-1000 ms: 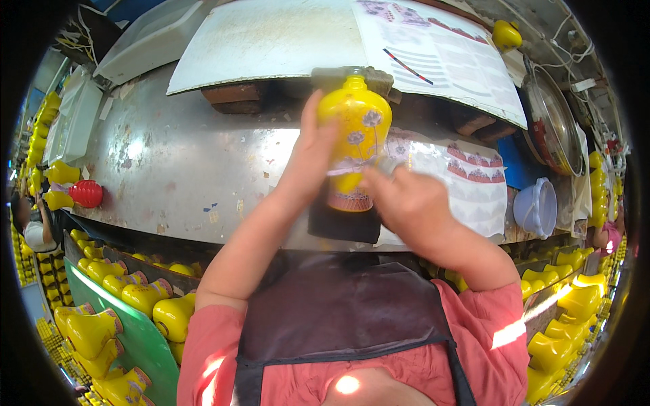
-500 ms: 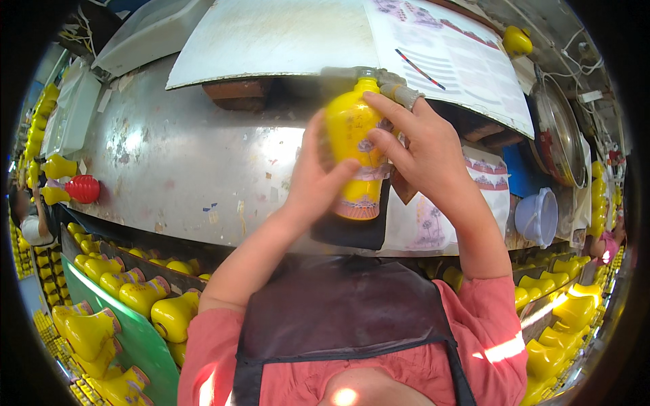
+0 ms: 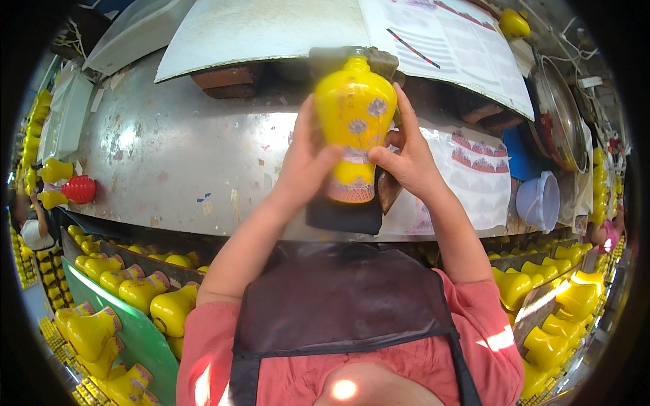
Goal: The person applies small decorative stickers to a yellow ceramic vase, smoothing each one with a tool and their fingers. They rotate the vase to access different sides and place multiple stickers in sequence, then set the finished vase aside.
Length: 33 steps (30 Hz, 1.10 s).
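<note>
A glossy yellow vase (image 3: 345, 108) with purple flower decals and a patterned band near its foot lies between my two hands, over the metal bench. Its narrow neck points away from me, toward a grey-brown cloth-like pad (image 3: 382, 62). My left hand (image 3: 308, 152) is wrapped along its left side, thumb toward the lower body. On the right side my right hand (image 3: 406, 145) grips it, with the thumb near the lower band and the index finger stretched along the shoulder. Beneath the vase's foot is a dark cloth (image 3: 342, 220).
Printed decal sheets (image 3: 474, 183) lie to the right, and more rest on a raised white board (image 3: 271, 34) at the back. A pale bucket (image 3: 538, 199) and a red ribbed object (image 3: 81, 189) stand at the sides. Several yellow vases (image 3: 172, 308) fill racks around me. Other people are at both edges.
The vase has turned, so flower decals now face up instead of the lettering. My right hand has slid from its top down to its right side.
</note>
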{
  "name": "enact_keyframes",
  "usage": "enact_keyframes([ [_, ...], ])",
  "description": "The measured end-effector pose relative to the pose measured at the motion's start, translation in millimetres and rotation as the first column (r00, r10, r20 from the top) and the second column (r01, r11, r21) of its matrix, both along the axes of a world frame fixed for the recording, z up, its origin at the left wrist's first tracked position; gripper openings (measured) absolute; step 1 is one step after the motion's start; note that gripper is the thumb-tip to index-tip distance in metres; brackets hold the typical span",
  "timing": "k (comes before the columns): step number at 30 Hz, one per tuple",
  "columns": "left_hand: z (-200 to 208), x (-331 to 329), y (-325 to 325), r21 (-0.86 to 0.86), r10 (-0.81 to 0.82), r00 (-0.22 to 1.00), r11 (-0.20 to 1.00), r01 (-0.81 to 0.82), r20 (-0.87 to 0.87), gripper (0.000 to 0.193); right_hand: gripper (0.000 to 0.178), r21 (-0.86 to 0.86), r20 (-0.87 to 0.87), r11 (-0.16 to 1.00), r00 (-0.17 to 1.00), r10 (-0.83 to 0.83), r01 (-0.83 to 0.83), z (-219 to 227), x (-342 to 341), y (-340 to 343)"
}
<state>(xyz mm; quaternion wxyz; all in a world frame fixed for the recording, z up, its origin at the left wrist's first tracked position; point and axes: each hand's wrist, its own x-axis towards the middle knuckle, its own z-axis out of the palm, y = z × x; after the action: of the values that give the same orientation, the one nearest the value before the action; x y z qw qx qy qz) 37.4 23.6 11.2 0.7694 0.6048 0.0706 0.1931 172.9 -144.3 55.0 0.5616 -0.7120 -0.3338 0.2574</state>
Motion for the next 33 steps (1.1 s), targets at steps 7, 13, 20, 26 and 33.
enact_keyframes([
  [7,1,-3,7,-0.077,-0.016,1.0,0.997,0.016,0.009,0.088,0.09,0.035,-0.068,0.998,0.997,-0.042,0.044,-2,3,-3],
  [13,6,-8,-1,0.003,-0.013,1.0,1.0,0.013,-0.024,0.077,0.083,0.004,-0.007,0.999,0.999,-0.052,0.052,-2,-2,-6],
  [20,8,-1,5,0.07,0.072,0.997,0.995,-0.07,-0.019,0.076,0.09,-0.067,-0.049,0.995,0.996,-0.074,0.071,5,-7,-8],
  [26,-3,13,1,0.365,0.133,0.991,0.923,-0.126,0.006,0.086,0.099,-0.066,0.103,0.99,0.988,-0.114,0.121,3,-14,-1],
  [33,0,11,-1,0.11,0.048,0.997,0.992,-0.054,0.058,0.089,0.093,-0.036,-0.111,0.999,0.993,-0.043,0.039,2,-6,-9],
])
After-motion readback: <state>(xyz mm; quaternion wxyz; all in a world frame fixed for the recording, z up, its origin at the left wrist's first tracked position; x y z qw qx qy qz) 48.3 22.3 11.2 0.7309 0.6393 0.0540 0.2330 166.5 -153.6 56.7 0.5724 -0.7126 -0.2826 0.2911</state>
